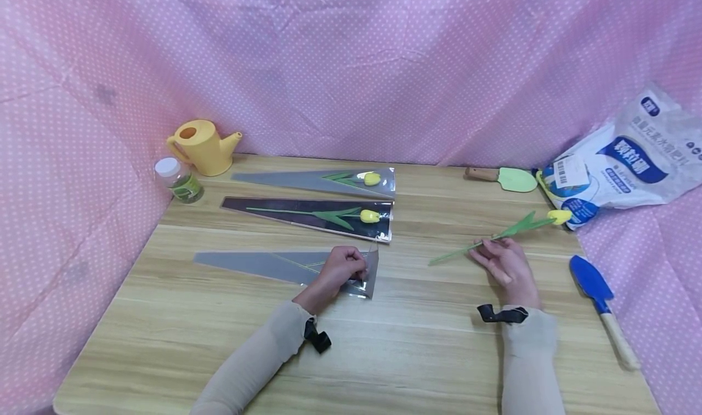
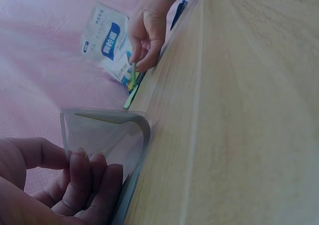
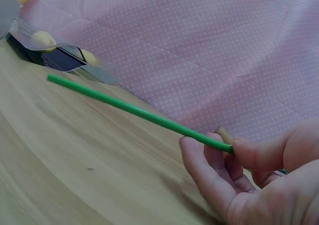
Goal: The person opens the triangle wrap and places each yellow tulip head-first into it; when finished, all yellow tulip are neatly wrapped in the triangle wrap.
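Observation:
My right hand (image 1: 506,266) pinches the green stem (image 3: 134,110) of a yellow tulip (image 1: 559,217) between thumb and fingers. The tulip is held above the table, its bloom to the right and the bare stem end toward the left. My left hand (image 1: 342,269) pinches the upper film at the wide end of a grey flower sleeve (image 1: 247,262), lifting it so the mouth gapes, as the left wrist view shows of the clear film (image 2: 109,135). Behind it lie a dark sleeve (image 1: 285,212) and another grey sleeve (image 1: 280,180), each with a yellow tulip in it.
A yellow watering can (image 1: 205,150) and a white-capped jar (image 1: 183,183) stand at the back left. At the back right lie a green trowel (image 1: 515,180) and a white printed bag (image 1: 631,159). A blue trowel (image 1: 595,284) lies along the right table edge.

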The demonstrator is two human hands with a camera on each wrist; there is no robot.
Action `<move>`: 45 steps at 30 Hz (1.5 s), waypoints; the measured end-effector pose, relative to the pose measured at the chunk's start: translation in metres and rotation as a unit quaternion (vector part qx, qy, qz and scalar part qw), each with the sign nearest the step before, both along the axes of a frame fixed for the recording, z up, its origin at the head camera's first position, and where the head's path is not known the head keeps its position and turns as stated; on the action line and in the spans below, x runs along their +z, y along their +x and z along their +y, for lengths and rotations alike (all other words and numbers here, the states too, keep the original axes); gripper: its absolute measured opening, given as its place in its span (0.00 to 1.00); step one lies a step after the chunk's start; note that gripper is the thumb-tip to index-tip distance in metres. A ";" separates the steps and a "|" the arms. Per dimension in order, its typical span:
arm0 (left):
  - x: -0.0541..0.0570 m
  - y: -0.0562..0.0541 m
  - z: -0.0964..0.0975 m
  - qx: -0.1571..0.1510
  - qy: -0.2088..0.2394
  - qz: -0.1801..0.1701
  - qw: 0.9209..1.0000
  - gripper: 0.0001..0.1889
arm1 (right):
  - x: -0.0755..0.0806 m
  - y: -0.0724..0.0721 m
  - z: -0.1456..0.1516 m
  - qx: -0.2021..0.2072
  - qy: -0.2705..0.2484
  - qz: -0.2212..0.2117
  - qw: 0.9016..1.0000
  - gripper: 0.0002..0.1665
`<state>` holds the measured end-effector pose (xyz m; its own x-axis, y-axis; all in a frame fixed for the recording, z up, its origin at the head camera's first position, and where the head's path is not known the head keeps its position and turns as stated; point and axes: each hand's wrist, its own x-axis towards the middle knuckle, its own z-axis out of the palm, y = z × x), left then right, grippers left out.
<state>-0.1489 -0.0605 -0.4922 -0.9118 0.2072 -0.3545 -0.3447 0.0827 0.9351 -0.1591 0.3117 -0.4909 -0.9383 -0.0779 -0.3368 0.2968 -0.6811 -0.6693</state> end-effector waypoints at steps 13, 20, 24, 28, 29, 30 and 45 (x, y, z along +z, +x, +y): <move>-0.001 -0.001 -0.001 -0.006 -0.002 -0.003 1.000 0.07 | 0.005 -0.004 -0.019 -0.046 -0.025 -0.007 0.999 0.11; 0.000 0.000 -0.001 0.000 0.000 0.000 1.000 0.07 | 0.015 -0.005 -0.030 -0.068 -0.043 0.004 0.997 0.09; 0.001 0.000 0.000 0.006 0.001 -0.004 1.000 0.08 | 0.021 -0.005 -0.039 -0.075 -0.057 0.035 0.995 0.08; 0.002 0.001 0.001 0.009 -0.002 -0.008 1.000 0.08 | 0.030 -0.004 -0.051 -0.068 -0.059 0.066 0.994 0.09; 0.003 0.000 0.001 0.009 -0.003 -0.009 1.000 0.08 | 0.032 -0.004 -0.054 -0.066 -0.057 0.071 0.994 0.09; 0.003 0.000 0.001 0.009 -0.003 -0.011 1.000 0.08 | 0.034 -0.003 -0.057 -0.064 -0.053 0.072 0.994 0.10; 0.004 0.000 0.002 0.011 -0.001 -0.013 1.000 0.07 | 0.050 0.003 -0.107 -0.037 0.019 0.086 0.995 0.12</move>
